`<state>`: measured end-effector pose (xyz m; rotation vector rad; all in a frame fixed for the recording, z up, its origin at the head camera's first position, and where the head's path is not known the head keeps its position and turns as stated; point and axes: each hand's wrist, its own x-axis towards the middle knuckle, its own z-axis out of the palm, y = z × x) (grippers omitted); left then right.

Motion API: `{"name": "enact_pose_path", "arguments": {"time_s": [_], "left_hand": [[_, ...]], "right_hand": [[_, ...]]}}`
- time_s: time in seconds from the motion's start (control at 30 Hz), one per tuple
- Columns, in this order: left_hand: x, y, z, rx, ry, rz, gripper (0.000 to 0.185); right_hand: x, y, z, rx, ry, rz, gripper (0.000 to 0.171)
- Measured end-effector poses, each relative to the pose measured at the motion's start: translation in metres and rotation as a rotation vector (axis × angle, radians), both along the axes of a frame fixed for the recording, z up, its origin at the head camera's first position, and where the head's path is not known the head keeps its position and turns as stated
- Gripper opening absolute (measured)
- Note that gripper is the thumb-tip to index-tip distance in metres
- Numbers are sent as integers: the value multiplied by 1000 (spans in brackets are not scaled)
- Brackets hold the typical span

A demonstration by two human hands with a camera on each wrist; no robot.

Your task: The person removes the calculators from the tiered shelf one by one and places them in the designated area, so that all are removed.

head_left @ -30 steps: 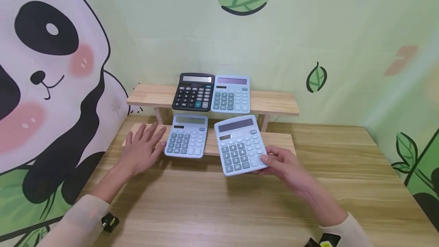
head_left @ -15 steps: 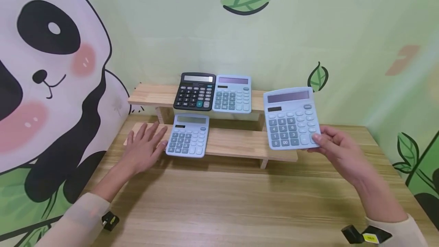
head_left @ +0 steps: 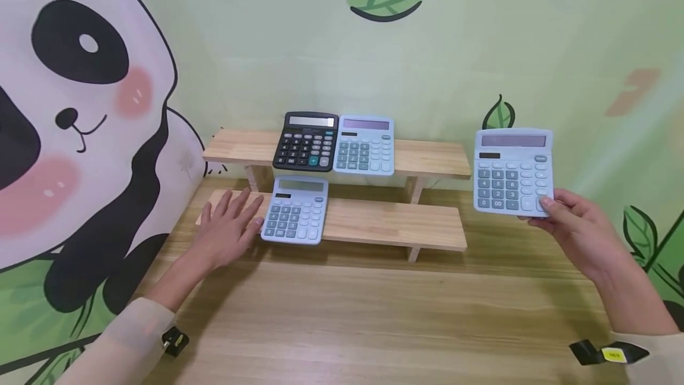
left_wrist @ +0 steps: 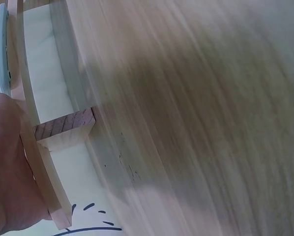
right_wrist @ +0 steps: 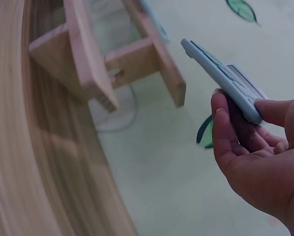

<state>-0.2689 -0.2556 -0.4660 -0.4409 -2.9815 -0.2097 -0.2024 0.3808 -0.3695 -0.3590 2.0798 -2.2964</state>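
Note:
My right hand (head_left: 582,236) pinches a light blue calculator (head_left: 514,172) by its lower right corner, thumb on the keys and fingers behind. It is held up in the air, right of the wooden shelf. In the right wrist view this calculator (right_wrist: 225,78) shows edge-on between thumb and fingers. My left hand (head_left: 227,230) rests with spread fingers on the left end of the lower shelf board (head_left: 395,224). Its thumb lies right beside another light blue calculator (head_left: 295,210) leaning there. A black calculator (head_left: 306,141) and a third light blue calculator (head_left: 364,144) stand side by side on the upper board (head_left: 433,158).
The two-step wooden shelf stands on a wood-grain table (head_left: 374,319). Wooden supports (right_wrist: 134,64) hold up its boards. Behind it hangs a pale green backdrop (head_left: 256,46) printed with a panda and leaves. A black device (head_left: 609,354) is worn at the right wrist.
My right hand has carried its calculator from in front of the lower board up and to the right, past the shelf's end. The calculator now stands straighter. My left hand stays put.

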Motion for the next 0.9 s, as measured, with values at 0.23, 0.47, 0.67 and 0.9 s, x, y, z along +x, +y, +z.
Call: {"name": "enact_pose_path", "arguments": {"time_s": [0.23,0.47,0.67,0.9], "left_hand": [[-1,-2,1,-2,-10,7,65],[0,2,0,-8,-8,-1,64],[3,3,3,0,-12,0,65],[1,0,0,2,2,-2,65]], "right_hand": [[-10,18,-17,-15,-57,-28,38],[-21,35,-41,6,-96,-63,36],[-29,39,-64,-36,-148,-33,27],[-35,38,-87,-7,-232,-51,28]]}}
